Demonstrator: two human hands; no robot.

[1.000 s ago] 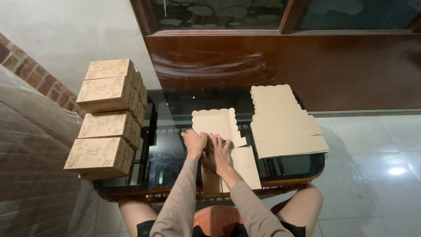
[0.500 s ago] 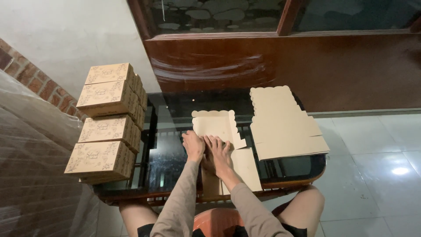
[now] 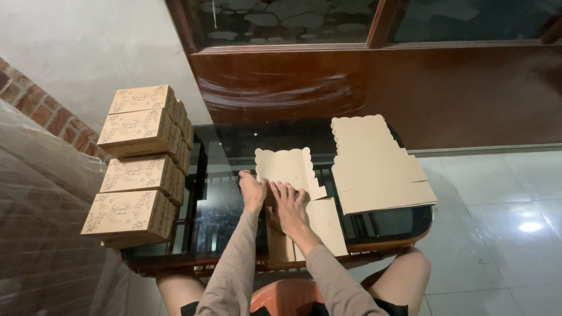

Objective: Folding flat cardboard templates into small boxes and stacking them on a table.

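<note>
Pressing down side by side, both hands lie flat on a cardboard blank (image 3: pixel 290 175) at the middle of the desk (image 3: pixel 225 213). The left hand (image 3: pixel 253 191) rests palm down with fingers together on the blank's left edge; the right hand (image 3: pixel 287 205) touches it, fingers spread, gripping nothing. The blank's scalloped far edge points toward the wooden door (image 3: pixel 363 82), and its near part overhangs the desk's front edge above the person's lap. Just right of it, apart by a narrow gap, a stack of flat blanks (image 3: pixel 374 167) reaches the desk's right rim. On the left edge stand folded boxes (image 3: pixel 140 169), closed and piled in two tiers, so their contents cannot be seen. Bare dark glass shows between boxes and blank. White floor tiles (image 3: pixel 497 234) lie to the right, a brick wall (image 3: pixel 35 111) to the left.
</note>
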